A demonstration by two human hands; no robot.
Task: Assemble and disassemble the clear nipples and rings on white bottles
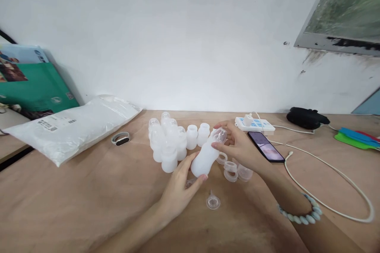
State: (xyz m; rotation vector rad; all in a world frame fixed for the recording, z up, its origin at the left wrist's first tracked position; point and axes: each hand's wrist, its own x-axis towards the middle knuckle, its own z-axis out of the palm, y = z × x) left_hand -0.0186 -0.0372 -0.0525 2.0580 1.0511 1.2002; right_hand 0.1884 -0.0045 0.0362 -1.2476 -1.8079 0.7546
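Observation:
A white baby bottle is tilted between my two hands. My left hand is closed around its lower end. At the upper end, my right hand grips the clear dome cap. Whether the cap is fully seated on the bottle cannot be seen. To the left stands a cluster of white bottles, several with clear domes on top. Two uncapped bottles stand behind my hands. Clear rings and a clear cap lie below my right wrist. A clear nipple-shaped piece lies nearer.
At left lie a white plastic parcel and a grey wristband. On the right are a power strip, a phone, a looped white cable, a black case and coloured flat pieces. A wall closes off the back.

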